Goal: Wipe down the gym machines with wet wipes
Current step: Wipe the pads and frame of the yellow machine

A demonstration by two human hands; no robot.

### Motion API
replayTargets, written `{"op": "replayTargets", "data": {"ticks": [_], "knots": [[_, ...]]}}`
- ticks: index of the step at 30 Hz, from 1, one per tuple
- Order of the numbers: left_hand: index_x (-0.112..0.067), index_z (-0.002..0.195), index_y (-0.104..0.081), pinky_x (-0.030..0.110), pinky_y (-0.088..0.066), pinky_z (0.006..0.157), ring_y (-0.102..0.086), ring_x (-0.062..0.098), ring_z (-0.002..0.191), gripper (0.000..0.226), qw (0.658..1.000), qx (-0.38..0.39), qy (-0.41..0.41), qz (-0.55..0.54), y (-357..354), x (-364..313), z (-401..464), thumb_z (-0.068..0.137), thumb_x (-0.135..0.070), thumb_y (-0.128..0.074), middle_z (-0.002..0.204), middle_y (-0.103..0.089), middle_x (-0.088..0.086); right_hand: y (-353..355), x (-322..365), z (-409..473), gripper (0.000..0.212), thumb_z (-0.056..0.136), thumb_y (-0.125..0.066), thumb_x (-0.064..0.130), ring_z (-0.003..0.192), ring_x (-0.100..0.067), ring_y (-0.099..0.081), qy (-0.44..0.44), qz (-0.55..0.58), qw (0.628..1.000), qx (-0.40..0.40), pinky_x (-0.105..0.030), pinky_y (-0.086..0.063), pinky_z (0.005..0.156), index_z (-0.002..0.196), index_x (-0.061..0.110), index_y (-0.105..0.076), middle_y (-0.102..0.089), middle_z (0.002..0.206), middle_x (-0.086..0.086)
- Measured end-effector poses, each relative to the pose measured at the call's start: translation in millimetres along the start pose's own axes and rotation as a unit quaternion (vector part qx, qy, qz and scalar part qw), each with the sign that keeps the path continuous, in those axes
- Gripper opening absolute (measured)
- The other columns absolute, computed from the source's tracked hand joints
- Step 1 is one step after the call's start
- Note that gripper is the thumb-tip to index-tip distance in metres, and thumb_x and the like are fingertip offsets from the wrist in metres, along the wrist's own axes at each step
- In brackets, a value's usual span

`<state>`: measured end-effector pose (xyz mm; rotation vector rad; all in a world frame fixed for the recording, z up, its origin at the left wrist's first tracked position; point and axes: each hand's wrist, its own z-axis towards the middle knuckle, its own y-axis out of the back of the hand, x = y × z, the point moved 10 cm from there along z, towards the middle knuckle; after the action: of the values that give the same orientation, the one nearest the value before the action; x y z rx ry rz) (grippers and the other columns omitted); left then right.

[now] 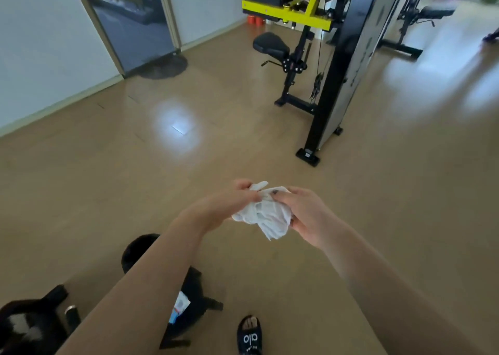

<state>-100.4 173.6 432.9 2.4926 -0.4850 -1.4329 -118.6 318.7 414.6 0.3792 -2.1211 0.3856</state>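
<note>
A crumpled white wet wipe point(266, 214) hangs between both hands at mid-frame, above the floor. My left hand point(229, 206) pinches its upper left part. My right hand point(307, 217) grips its right side, thumb on top. A black and yellow gym machine point(337, 66) with a black padded seat point(271, 44) stands well ahead at the upper right, out of reach of both hands.
A black machine part with a round black pad point(137, 249) sits below my left forearm, and a wipes packet point(179, 307) rests on it. More black equipment point(29, 325) lies at the bottom left. My sandalled foot point(249, 335) stands on the tan floor. Another machine point(413, 17) stands far right.
</note>
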Motion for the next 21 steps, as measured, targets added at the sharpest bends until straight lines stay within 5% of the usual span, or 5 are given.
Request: {"op": "replayTargets", "data": {"ticks": [3,14,21], "knots": [[-0.002,0.114,-0.061,0.018,-0.048,0.054,-0.054,0.015,0.072,0.029,1.000,0.006,-0.001,0.005,32,-26,45,0.088,-0.013,-0.064,0.089,-0.058,0.005,12,36,46,0.024,0.100,-0.056,0.011,0.112,-0.036,-0.068,-0.003,0.027,0.999,-0.016,-0.055,-0.050,0.107,0.114,0.003,-0.073,-0.068,0.121,-0.027],[-0.007,0.095,-0.058,0.027,-0.039,0.060,-0.049,0.014,0.070,0.022,0.987,-0.108,-0.051,0.104,119,-128,254,0.086,-0.025,-0.068,0.083,-0.053,0.001,69,161,229,0.021,0.097,-0.061,0.004,0.105,-0.034,-0.073,0.003,0.112,0.992,-0.051,-0.052,-0.055,0.101,0.116,0.003,-0.070,-0.075,0.111,-0.019],[-0.013,0.088,-0.054,0.021,-0.038,0.053,-0.048,0.009,0.062,0.020,0.994,-0.090,-0.046,0.047,183,-214,400,0.092,-0.028,-0.066,0.080,-0.051,0.001,124,271,366,0.022,0.097,-0.058,0.007,0.101,-0.028,-0.075,0.039,0.101,0.989,-0.099,-0.045,-0.059,0.097,0.110,0.008,-0.076,-0.077,0.106,-0.013]]}}
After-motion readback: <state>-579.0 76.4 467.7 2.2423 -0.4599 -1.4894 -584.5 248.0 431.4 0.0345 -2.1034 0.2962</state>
